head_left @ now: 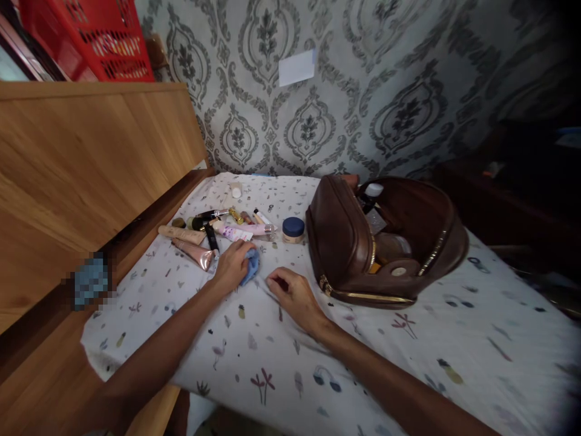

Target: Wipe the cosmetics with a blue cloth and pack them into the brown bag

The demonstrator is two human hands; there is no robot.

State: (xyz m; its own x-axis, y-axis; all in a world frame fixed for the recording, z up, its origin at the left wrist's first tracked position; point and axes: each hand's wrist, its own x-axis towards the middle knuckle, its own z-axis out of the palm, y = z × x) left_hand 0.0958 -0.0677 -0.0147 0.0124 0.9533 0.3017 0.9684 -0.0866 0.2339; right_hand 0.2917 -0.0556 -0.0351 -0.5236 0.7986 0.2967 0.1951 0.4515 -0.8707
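My left hand (232, 265) is closed around a crumpled blue cloth (251, 267) just above the printed tablecloth (254, 363). To its right, my right hand (293, 297) is curled with thumb and fingertips together; anything between them is too small to make out. Beyond my left hand lies a loose group of cosmetics: a lilac tube (254, 229), a shiny rose-gold tube (194, 253), a beige tube (181, 234) and a black tube (211, 237). A jar with a dark blue lid (293, 229) stands upright beyond my right hand, left of the bag.
An unzipped brown leather bag (340, 242) stands on the right, with a white-capped bottle (373, 192) and other containers inside. A wooden cabinet (100, 145) borders the left side, with a red basket (104, 42) on top. The patterned wall (245, 79) rises behind.
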